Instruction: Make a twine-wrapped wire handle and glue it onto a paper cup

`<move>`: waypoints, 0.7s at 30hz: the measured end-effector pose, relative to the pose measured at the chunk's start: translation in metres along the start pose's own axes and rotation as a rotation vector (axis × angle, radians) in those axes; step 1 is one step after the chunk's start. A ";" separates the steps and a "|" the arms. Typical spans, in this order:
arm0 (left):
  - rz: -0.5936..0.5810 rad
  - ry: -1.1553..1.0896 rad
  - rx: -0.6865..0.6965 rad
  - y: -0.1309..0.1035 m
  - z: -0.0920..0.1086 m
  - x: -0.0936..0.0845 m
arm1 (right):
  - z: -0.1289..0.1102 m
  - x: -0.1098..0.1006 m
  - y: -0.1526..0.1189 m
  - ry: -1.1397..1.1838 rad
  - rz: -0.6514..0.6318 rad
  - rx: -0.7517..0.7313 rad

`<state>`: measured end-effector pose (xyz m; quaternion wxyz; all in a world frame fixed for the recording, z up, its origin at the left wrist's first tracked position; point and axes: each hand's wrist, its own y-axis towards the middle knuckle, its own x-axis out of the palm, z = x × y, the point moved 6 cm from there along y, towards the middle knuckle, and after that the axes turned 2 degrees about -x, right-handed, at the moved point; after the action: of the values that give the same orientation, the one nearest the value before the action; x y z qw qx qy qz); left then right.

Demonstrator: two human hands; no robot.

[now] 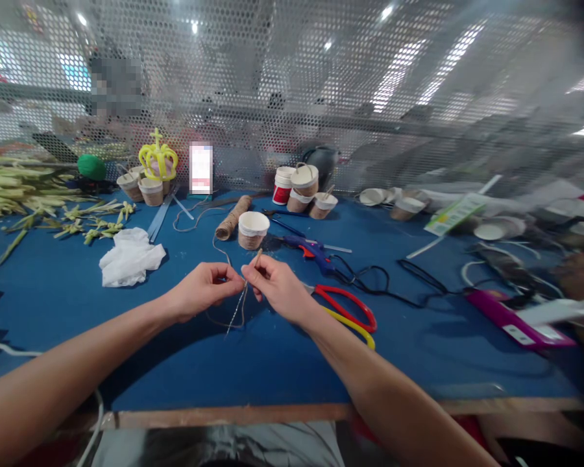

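Note:
My left hand (pixel 210 285) and my right hand (pixel 276 285) meet above the middle of the blue table, thumbs and fingers pinched close together. Thin brown twine (pixel 244 310) passes between them and loops below. A thin twisted strand (pixel 233 315), perhaps wire, hangs down under the fingertips. Out of the top of my right hand's pinch sticks a short tan end (pixel 259 255), apparently wrapped in twine. Just beyond my hands stands a small white cup (pixel 254 224) with a twine-covered lower part. The twine roll (pixel 233 218) lies beside it, its loose strand trailing toward my left hand.
Right of my hands are red-and-yellow-handled scissors (pixel 348 305) and a blue glue gun (pixel 311 253) with a black cord. Crumpled white tissue (pixel 131 257) lies left. Twine-covered cups (pixel 299 200) stand along the mesh partition (pixel 243 91). A purple power strip (pixel 511 321) sits right, near another person's hand.

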<state>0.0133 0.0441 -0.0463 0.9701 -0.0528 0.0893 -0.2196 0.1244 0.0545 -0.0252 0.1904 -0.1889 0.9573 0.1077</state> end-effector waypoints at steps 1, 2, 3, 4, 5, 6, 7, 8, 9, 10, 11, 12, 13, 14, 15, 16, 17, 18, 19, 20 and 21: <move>0.006 0.010 -0.002 0.000 0.000 0.000 | -0.001 0.000 0.000 -0.021 0.004 0.000; 0.010 0.014 -0.005 -0.001 0.001 0.000 | -0.002 -0.001 0.000 -0.042 0.009 -0.003; 0.014 0.013 -0.005 -0.001 0.002 0.001 | -0.003 -0.001 0.000 -0.064 0.017 -0.008; 0.016 0.009 -0.003 -0.001 0.003 0.001 | -0.004 -0.001 0.000 -0.087 0.025 -0.013; 0.020 0.004 -0.002 -0.002 0.004 0.002 | -0.004 -0.001 0.000 -0.109 0.034 -0.018; 0.025 -0.002 0.001 -0.002 0.005 0.002 | -0.005 -0.001 -0.001 -0.128 0.043 -0.022; 0.033 -0.005 0.006 -0.002 0.006 0.002 | -0.005 -0.001 -0.001 -0.142 0.051 -0.024; 0.046 -0.005 0.012 -0.002 0.006 0.002 | -0.005 -0.001 -0.001 -0.152 0.058 -0.025; 0.059 -0.004 0.013 -0.002 0.006 0.002 | -0.005 -0.001 -0.001 -0.156 0.065 -0.026; 0.067 -0.006 0.008 -0.002 0.005 0.001 | -0.005 0.000 -0.001 -0.152 0.069 -0.026; 0.070 -0.014 -0.002 -0.002 0.004 0.001 | -0.004 0.000 -0.002 -0.138 0.068 -0.026; 0.065 -0.031 -0.017 -0.002 0.003 0.002 | -0.004 0.001 -0.002 -0.104 0.054 -0.026; 0.053 -0.061 -0.038 -0.002 0.002 0.003 | -0.004 0.003 -0.002 -0.048 0.023 -0.028; 0.035 -0.103 -0.060 -0.002 0.001 0.004 | -0.003 0.005 -0.002 0.021 -0.017 -0.031; 0.014 -0.151 -0.082 -0.002 0.000 0.005 | -0.003 0.007 -0.002 0.088 -0.059 -0.033; -0.006 -0.197 -0.100 -0.002 -0.001 0.007 | -0.003 0.009 -0.002 0.140 -0.094 -0.032; -0.022 -0.234 -0.113 -0.003 -0.001 0.007 | -0.002 0.009 -0.001 0.169 -0.117 -0.029; -0.033 -0.257 -0.118 -0.003 -0.001 0.008 | -0.002 0.009 -0.001 0.172 -0.121 -0.024; -0.038 -0.263 -0.113 -0.002 -0.001 0.007 | -0.001 0.007 -0.001 0.154 -0.109 -0.021; -0.037 -0.255 -0.101 -0.002 -0.001 0.007 | -0.001 0.005 0.000 0.128 -0.091 -0.020; -0.035 -0.237 -0.086 -0.002 0.000 0.005 | -0.001 0.004 0.000 0.098 -0.073 -0.021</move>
<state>0.0174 0.0404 -0.0472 0.9667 -0.1215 -0.0175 -0.2247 0.1208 0.0531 -0.0256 0.1450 -0.2306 0.9568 0.1014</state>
